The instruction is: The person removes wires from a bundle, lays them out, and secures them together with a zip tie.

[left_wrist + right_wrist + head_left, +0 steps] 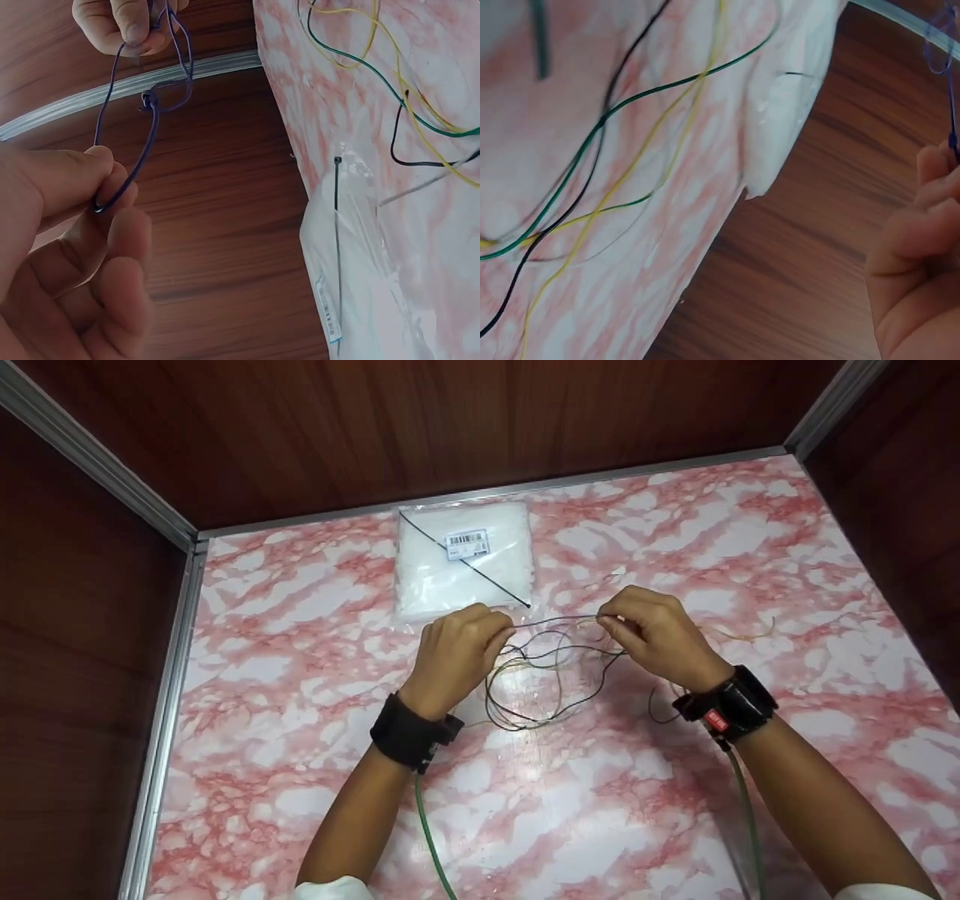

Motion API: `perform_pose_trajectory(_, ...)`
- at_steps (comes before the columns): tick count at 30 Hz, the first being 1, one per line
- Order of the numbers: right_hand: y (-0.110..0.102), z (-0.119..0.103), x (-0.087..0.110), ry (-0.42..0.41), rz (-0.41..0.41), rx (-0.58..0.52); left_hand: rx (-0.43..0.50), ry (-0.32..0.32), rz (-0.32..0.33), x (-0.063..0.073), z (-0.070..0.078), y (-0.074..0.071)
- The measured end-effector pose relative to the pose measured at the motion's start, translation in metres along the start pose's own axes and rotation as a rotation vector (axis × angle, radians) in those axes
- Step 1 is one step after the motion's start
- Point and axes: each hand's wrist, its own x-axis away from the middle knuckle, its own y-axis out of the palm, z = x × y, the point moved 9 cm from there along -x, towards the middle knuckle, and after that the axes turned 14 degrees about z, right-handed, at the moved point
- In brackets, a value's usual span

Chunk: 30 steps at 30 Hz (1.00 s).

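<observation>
A thin dark blue wire (555,620) runs between my two hands above the table. My left hand (459,654) pinches one end part of it between thumb and index finger. My right hand (660,636) grips the other part with thumb and fingertips. In the left wrist view the blue wire (142,161) bends over the left index finger and shows a small knot (148,99) between the hands. Under the hands lie loose coils of black wire (489,705), with yellow wire (630,169) and green wire (656,90) crossing them.
Behind the hands lies a clear plastic bag (427,585) of white material with a barcode label (467,544). A black cable tie (491,580) lies diagonally across it. Dark wood-look panels (480,427) wall the pink marbled table (300,780) at the back and sides.
</observation>
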Motion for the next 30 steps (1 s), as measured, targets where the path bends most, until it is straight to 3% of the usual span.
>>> perform_pose_trajectory(8,-0.012,0.009,0.008,-0.051,-0.006,0.099,-0.069,-0.025,-0.015,0.012,-0.015,-0.004)
perform_pose_trajectory(16,-0.045,0.024,0.02,-0.031,0.03,0.207,-0.074,-0.006,-0.049,0.015,-0.01,-0.007)
perform_pose_trajectory(21,-0.057,0.033,0.026,-0.018,0.033,0.257,-0.077,0.023,-0.146,0.02,-0.004,0.008)
perform_pose_trajectory(27,-0.052,0.044,0.038,0.002,-0.028,0.277,-0.065,-0.044,-0.318,0.031,-0.01,0.033)
perform_pose_trajectory(30,-0.055,0.048,0.041,-0.005,-0.015,0.291,-0.055,-0.047,-0.361,0.034,-0.012,0.037)
